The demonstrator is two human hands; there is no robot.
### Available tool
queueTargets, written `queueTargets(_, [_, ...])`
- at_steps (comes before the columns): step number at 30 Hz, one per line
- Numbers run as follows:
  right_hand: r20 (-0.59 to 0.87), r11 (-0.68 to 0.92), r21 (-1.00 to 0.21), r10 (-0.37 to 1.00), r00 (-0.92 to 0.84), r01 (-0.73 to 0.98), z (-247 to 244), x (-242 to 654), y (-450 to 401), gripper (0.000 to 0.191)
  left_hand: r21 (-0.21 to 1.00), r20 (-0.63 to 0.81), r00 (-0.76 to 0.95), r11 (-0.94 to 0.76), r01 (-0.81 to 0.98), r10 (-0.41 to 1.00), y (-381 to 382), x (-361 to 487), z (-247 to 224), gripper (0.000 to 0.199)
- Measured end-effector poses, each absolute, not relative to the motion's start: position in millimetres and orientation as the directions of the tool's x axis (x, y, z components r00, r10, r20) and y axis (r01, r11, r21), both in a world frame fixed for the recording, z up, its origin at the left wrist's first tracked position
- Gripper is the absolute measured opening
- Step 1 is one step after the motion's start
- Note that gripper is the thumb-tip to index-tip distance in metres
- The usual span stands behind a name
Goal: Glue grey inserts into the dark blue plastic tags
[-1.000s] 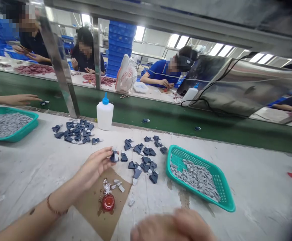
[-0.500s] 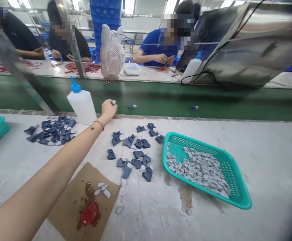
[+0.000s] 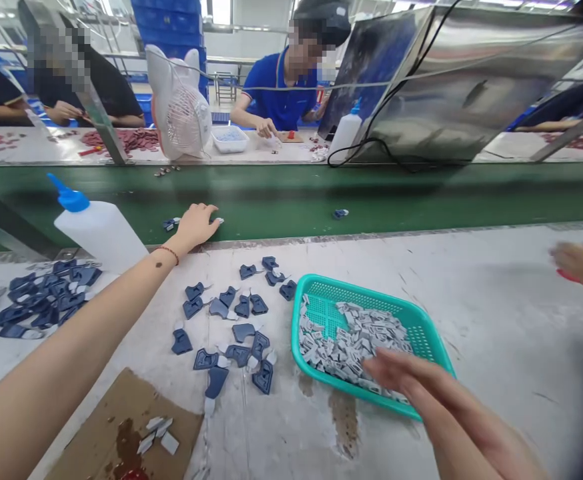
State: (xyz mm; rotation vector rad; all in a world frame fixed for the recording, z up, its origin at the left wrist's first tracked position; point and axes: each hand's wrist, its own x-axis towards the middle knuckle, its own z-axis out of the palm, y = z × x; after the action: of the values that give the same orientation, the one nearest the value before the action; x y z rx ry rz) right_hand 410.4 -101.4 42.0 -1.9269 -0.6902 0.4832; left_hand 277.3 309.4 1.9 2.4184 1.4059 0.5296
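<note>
1. Small dark blue plastic piece with a pale grey tip point(image 3: 217, 221) lies at the green belt point(image 3: 281, 200), partly hidden beneath the left hand's fingers.
2. Left hand point(image 3: 196, 227): the fingers reach over that piece, slightly curved; I cannot tell whether they grip it or merely touch it.
3. Right hand point(image 3: 401, 377): blurred, over the near side of a teal perforated plastic basket point(image 3: 371, 298) with its fingers stretched forward; whether they are parted or pinched, I cannot tell.
4. Flat light grey plastic parts point(image 3: 366, 333) fill much of the basket.
5. Between the left forearm and the basket, a loose group of dark blue pieces with grey tips point(image 3: 240, 355) lies scattered on the scuffed white worktop point(image 3: 486, 320).
6. Beyond the left forearm stands a white plastic bottle with a blue nozzle point(image 3: 104, 233), near a denser dark blue pile point(image 3: 51, 293).
7. Brown cardboard point(image 3: 106, 400), stained dark, bears several grey slips point(image 3: 170, 443).
</note>
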Motion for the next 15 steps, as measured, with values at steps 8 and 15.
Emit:
queueTargets(8, [-0.071,-0.316,-0.495,0.943,0.324,0.809,31.4,450.0,-11.7,0.022,0.637,0.117,0.447,-0.412,0.652,0.887,300.4,277.9,3.4,0.023])
queueTargets(15, [-0.095,-0.3,-0.505,0.951,0.293,0.81,32.9,452.6,-4.4,0.016,0.949,-0.034,0.381,-0.089,0.301,0.924,250.6,250.9,39.3,0.011])
